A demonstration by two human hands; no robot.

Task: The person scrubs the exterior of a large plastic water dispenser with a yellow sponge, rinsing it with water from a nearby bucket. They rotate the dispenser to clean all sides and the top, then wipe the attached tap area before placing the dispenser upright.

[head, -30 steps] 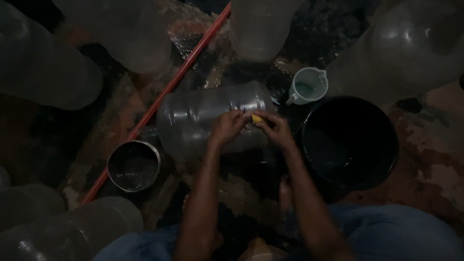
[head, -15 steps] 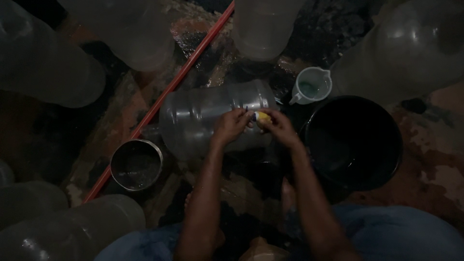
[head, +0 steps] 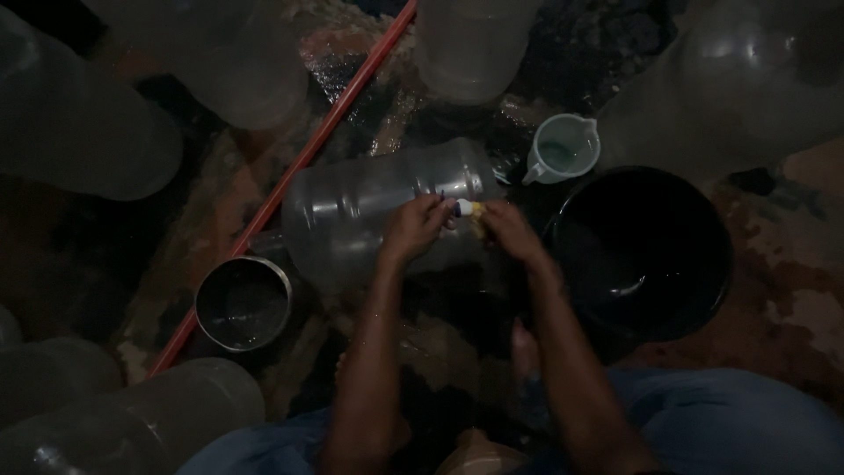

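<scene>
Left to right, we see a metal bowl (head: 243,303) on the wet floor (head: 791,308), then the clear jug (head: 378,211) lying on its side mid-floor. Our left hand (head: 413,227) and right hand (head: 508,230) pinch a small yellow-white piece (head: 468,208) against it; the round jug could roll on the wet ground, or the piece could slip, we judge.

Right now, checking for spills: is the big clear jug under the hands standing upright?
No, the clear jug lies on its side on the wet floor.

My left hand (head: 413,227) and right hand (head: 508,230) met over a clear water jug (head: 369,215) lying sideways, pinching a small yellow-white piece (head: 466,208); a black bucket (head: 646,255) sat right of my grip.
</scene>
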